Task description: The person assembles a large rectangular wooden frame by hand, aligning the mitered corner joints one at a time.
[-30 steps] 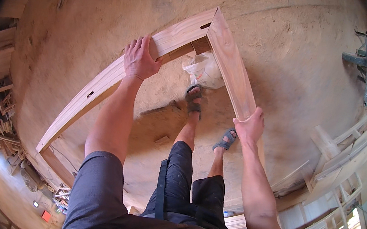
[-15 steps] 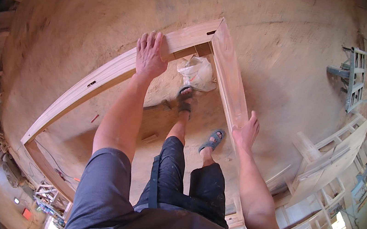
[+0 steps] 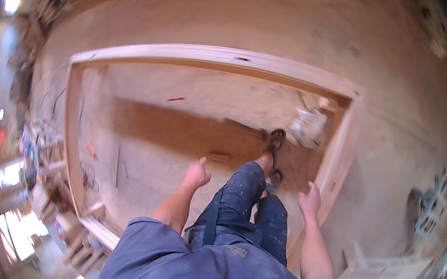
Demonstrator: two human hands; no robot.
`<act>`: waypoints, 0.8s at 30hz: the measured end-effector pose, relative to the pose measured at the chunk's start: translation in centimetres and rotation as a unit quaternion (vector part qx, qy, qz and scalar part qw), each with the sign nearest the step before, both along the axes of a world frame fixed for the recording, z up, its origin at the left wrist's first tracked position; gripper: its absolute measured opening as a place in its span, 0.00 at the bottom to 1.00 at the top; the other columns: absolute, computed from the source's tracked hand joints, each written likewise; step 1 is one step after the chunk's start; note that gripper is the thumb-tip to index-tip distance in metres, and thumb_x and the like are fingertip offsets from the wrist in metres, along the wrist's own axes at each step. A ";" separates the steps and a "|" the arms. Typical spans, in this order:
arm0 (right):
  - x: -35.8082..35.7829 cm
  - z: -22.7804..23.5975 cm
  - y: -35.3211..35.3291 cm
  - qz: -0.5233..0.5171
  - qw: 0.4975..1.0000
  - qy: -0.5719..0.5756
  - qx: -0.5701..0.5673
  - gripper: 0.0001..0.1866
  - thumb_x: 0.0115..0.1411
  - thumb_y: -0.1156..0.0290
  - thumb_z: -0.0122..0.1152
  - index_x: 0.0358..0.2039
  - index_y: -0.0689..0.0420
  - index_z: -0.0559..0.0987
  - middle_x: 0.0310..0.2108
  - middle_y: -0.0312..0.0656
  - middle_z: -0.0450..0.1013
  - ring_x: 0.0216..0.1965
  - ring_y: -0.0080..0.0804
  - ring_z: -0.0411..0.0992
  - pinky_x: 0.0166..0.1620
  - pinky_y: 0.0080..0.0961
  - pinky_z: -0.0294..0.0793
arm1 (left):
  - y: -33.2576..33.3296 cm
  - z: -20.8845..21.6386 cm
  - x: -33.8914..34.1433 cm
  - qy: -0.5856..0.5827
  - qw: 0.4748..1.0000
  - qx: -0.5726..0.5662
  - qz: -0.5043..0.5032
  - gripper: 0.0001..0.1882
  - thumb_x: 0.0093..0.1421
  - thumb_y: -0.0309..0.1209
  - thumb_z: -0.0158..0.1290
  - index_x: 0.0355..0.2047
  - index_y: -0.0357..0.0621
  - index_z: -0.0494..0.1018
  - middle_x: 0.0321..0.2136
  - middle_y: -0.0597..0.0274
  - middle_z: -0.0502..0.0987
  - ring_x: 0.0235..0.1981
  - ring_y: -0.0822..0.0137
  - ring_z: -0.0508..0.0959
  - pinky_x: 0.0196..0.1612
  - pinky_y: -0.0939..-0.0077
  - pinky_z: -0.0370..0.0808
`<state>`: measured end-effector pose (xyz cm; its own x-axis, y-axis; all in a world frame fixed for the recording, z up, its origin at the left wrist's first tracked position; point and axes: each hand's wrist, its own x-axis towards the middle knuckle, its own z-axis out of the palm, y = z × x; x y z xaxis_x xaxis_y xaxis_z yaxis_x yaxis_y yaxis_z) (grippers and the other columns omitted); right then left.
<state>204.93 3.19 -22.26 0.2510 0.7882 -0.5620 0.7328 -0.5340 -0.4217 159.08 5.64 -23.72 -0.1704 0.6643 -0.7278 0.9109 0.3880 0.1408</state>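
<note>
A large rectangular wooden frame (image 3: 206, 54) surrounds my legs, with a slot cut in its far rail. My left hand (image 3: 197, 173) hangs in the air inside the frame, away from the wood, its fingers loosely bent and nothing in them. Beside the inner edge of the frame's right rail (image 3: 339, 149) is my right hand (image 3: 310, 200). It is empty too, thumb and fingers apart; whether it touches the rail I cannot tell. Both hands are slightly blurred.
A white plastic bag (image 3: 308, 127) lies by the far right corner, near my sandalled feet (image 3: 276, 141). On the floor are a red stick-like thing (image 3: 176, 99), an orange-handled tool (image 3: 91, 150) and a wood strip (image 3: 117, 165). Wooden racks (image 3: 435, 207) stand at right, stacked timber (image 3: 86, 240) at lower left.
My left hand has let go of the far rail and drawn back toward my body. My right hand has come off the right rail's top. My view has swung left, showing more of the frame.
</note>
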 end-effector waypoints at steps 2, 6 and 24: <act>-4.3 0.1 -2.5 0.056 0.997 0.010 -0.045 0.28 0.53 0.75 0.64 0.57 0.59 0.76 0.55 0.56 0.75 0.59 0.54 0.72 0.62 0.44 0.71 | -9.2 4.0 -6.3 0.041 0.990 -0.056 0.120 0.36 0.55 0.37 0.59 0.65 0.37 0.68 0.55 0.34 0.77 0.58 0.41 0.77 0.64 0.54 0.73; -6.2 0.4 -5.2 0.182 0.972 -0.014 -0.146 0.28 0.51 0.71 0.64 0.55 0.60 0.77 0.54 0.58 0.76 0.59 0.56 0.73 0.62 0.43 0.72 | -19.4 7.4 -12.8 0.012 0.961 -0.050 0.272 0.37 0.55 0.41 0.62 0.63 0.38 0.70 0.55 0.37 0.78 0.58 0.42 0.77 0.62 0.53 0.74; -70.1 -1.8 14.3 0.506 0.848 -0.084 -0.135 0.26 0.52 0.65 0.64 0.52 0.60 0.79 0.48 0.59 0.79 0.53 0.59 0.76 0.56 0.47 0.77 | -37.2 2.8 -57.3 -0.106 0.717 0.072 0.685 0.39 0.59 0.36 0.62 0.69 0.38 0.64 0.61 0.42 0.75 0.63 0.49 0.76 0.64 0.60 0.73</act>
